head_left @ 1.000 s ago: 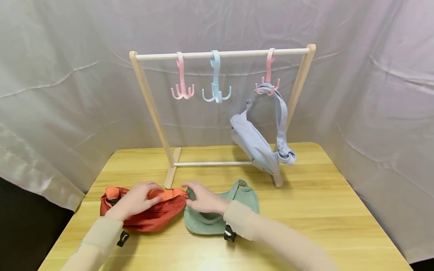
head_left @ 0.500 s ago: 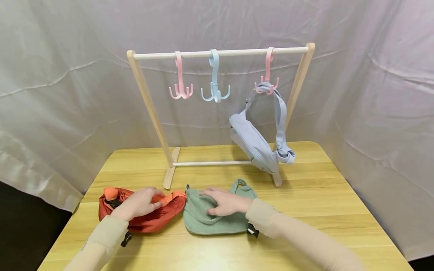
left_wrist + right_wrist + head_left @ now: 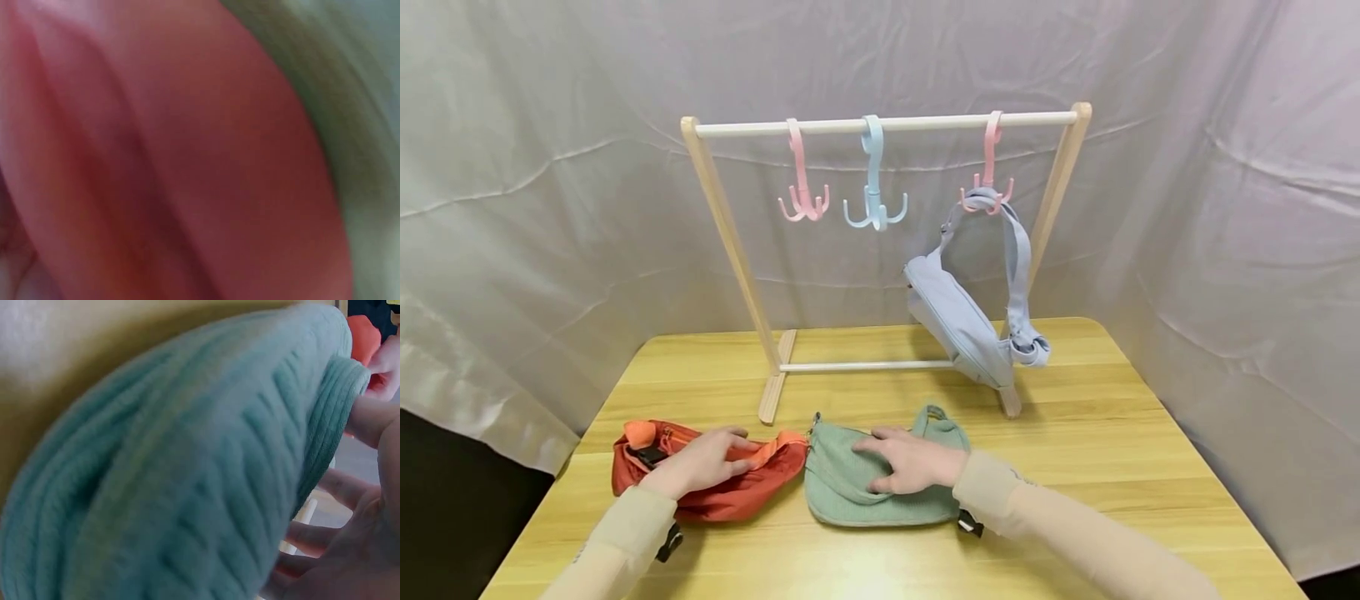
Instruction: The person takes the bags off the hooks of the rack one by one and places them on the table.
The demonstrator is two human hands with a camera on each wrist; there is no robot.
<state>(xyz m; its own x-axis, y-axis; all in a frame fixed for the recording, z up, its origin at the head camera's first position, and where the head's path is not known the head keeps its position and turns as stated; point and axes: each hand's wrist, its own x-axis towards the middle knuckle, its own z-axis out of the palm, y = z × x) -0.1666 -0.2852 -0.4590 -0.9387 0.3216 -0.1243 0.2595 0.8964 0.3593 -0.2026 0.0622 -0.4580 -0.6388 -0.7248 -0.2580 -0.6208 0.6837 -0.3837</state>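
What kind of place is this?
Maybe a little indoor corner set up for filming or practice: pale cloth hangs around a wooden table, and a small rack stands on it.

Three bags show: one red bag (image 3: 730, 506) at the lower left of the frame, one green bag (image 3: 842, 497) at the lower centre and one pale blue bag (image 3: 958, 321) right of centre. Across the upper middle, one rack (image 3: 932, 123) carries three hook hangers, two pink hangers (image 3: 800, 162) and one light blue hanger (image 3: 873, 162) between them. The lower half has two hands, one left hand (image 3: 703, 461) and one right hand (image 3: 916, 463), and one table (image 3: 1075, 475).
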